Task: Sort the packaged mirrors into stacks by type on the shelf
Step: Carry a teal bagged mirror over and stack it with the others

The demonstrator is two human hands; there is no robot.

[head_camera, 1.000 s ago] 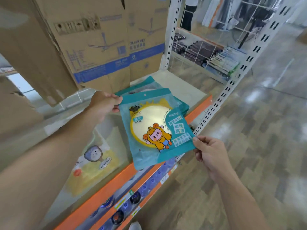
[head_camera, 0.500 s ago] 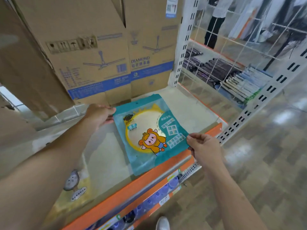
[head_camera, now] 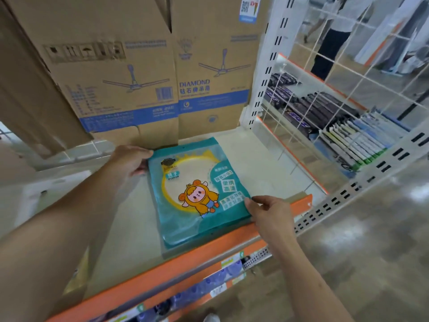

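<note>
Your mirror package (head_camera: 197,196) lies on the shelf (head_camera: 246,159) before the fan boxes (head_camera: 139,77), your left hand (head_camera: 130,161) holding its far-left corner, your right hand (head_camera: 270,213) its near-right edge.

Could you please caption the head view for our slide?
Left hand and right hand hold a teal packaged mirror flat on the shelf by fan cartons.

Left hand (head_camera: 130,161) and right hand (head_camera: 271,217) hold teal mirror packet (head_camera: 197,194) on shelf (head_camera: 130,228).
</note>
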